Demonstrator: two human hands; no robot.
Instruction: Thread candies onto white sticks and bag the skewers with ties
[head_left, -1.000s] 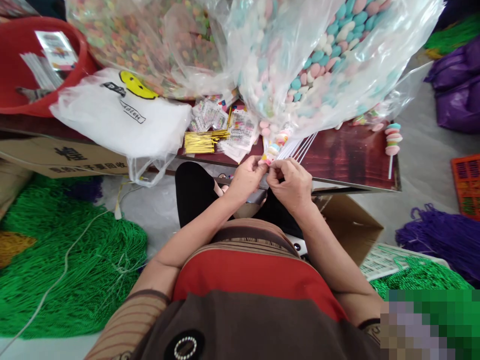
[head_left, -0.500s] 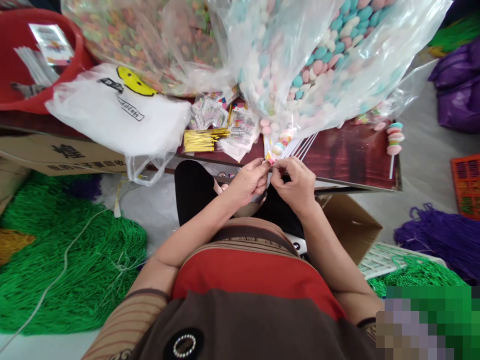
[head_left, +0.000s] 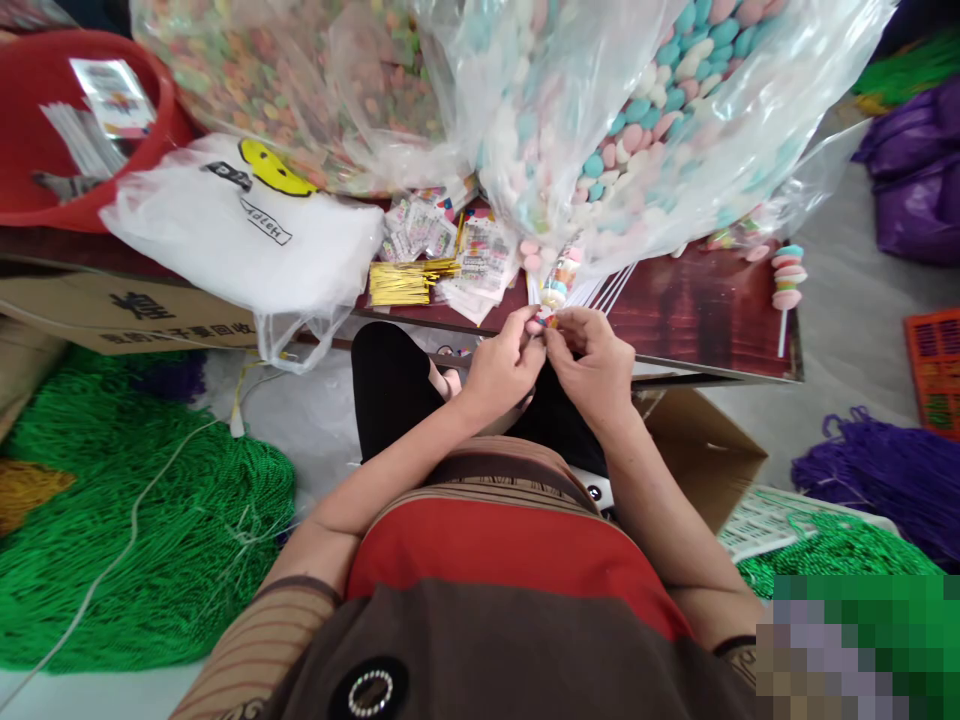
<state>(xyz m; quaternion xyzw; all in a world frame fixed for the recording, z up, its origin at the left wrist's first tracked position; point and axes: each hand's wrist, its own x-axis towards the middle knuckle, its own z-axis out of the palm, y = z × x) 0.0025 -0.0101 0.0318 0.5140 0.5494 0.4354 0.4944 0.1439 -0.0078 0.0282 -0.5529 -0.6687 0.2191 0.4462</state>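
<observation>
A candy skewer (head_left: 561, 278) of stacked pastel pieces, seemingly in a clear printed wrapper, points away from me over the table's front edge. My left hand (head_left: 504, 368) is closed in a pinch at its near end. From the other side, the thumb and forefinger of my right hand (head_left: 595, 362) close on the same end. Whether a twist tie is between my fingers is too small to tell. To the left lie gold twist ties (head_left: 401, 284) and printed clear wrappers (head_left: 480, 262). White sticks (head_left: 613, 290) lie just beyond my right hand.
Large clear bags of sweets (head_left: 652, 120) stand at the back of the dark red table (head_left: 697, 320). Another candy skewer (head_left: 787, 278) rests at its right end. A white plastic bag (head_left: 225, 230) and a red basin (head_left: 161, 90) are on the left. An open cardboard box (head_left: 697, 450) sits below.
Both hands have shifted their fingers at the skewer's near end; the left hand has come slightly nearer the right. The skewer now points more straight away from me.
</observation>
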